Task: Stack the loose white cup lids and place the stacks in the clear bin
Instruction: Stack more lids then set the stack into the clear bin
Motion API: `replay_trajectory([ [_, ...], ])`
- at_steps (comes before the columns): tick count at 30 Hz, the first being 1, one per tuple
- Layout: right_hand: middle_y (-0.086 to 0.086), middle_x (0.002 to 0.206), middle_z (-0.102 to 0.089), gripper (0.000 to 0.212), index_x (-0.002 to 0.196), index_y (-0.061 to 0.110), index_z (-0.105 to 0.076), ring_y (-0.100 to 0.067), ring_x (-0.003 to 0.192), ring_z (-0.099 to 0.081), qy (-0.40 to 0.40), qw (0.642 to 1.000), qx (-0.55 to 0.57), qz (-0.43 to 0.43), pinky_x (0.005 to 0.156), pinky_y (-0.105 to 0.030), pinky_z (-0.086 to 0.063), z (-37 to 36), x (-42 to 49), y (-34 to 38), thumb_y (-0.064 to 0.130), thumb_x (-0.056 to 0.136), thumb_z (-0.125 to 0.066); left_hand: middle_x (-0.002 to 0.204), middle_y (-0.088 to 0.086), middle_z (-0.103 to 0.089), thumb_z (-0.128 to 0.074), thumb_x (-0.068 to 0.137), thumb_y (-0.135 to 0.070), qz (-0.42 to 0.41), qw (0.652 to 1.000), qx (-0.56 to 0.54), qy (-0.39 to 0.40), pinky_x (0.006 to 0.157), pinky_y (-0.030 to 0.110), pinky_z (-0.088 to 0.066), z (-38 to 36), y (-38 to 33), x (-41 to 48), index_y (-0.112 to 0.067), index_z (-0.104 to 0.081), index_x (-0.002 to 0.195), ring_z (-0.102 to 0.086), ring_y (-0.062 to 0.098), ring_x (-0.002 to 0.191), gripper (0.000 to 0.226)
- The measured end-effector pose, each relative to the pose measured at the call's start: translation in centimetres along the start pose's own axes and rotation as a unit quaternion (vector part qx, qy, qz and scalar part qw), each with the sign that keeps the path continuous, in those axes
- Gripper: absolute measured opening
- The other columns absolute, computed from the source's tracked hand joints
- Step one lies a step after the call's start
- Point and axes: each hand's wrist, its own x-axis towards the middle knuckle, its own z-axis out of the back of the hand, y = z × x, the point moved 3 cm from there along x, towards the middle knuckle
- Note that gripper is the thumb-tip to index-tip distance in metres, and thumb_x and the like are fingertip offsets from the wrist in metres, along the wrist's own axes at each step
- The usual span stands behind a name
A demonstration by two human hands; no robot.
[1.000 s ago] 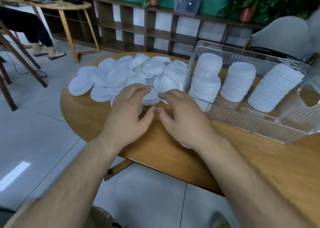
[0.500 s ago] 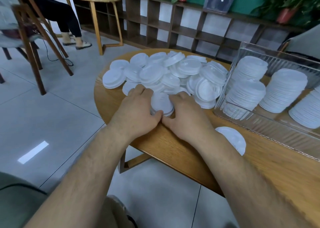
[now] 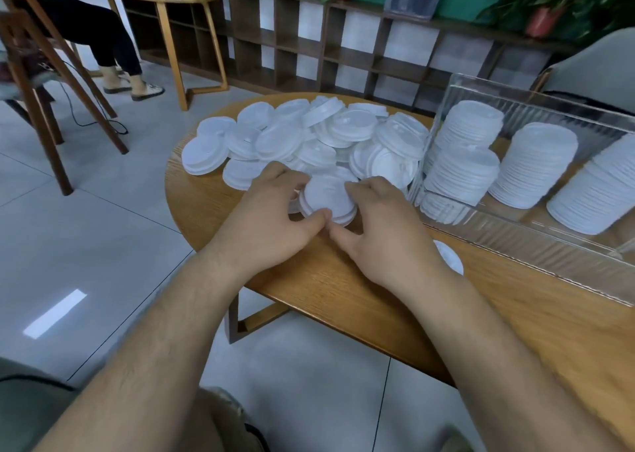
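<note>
Wooden round table [image 3: 309, 286] sits right in front of us. Our left hand [image 3: 271, 221] and right hand [image 3: 381, 231] curl around a small stack of white plastic cup lids [image 3: 326, 199], 1 hand on each side. 1 flat white lid [image 3: 448, 257] lies alone by our right wrist. Behind the small stack is a big pile of loose white lids [image 3: 309, 135], not stacked yet. Off to the right, the clear plastic bin [image 3: 515, 245] holds at least 4 tall lid stacks [image 3: 536, 166]. We think lots is left.

White lids [image 3: 309, 142], wood-grain table [image 3: 343, 290]
</note>
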Motion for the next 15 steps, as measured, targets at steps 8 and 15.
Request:
replay_trajectory([
  [8, 0.004, 0.131, -0.057, 0.063, 0.137, 0.016, -0.060, -0.011, 0.121, -0.052, -0.054, 0.997, 0.054, -0.004, 0.101, -0.024, -0.042, 4.2, -4.4, -3.9, 0.057, 0.089, -0.066, 0.117, -0.019, -0.049, -0.073, 0.087, -0.041, -0.063, 0.992, -0.096, 0.045, 0.094, 0.006, -0.037, -2.4, -3.4, -0.6, -0.039, -0.059, 0.128, -0.048, -0.007, 0.116, 0.043],
  [15, 0.005, 0.129, -0.060, 0.038, 0.132, 0.012, -0.065, -0.003, 0.121, -0.054, -0.134, 0.981, 0.141, -0.003, 0.104, -0.020, -0.043, 5.5, -8.8, -8.0, 0.029, 0.098, -0.066, 0.117, -0.012, -0.055, -0.072, 0.087, -0.044, -0.134, 0.982, -0.109, 0.076, 0.098, 0.009, -0.038, -5.3, -6.3, -1.3, -0.029, -0.062, 0.132, -0.052, -0.001, 0.116, 0.048],
])
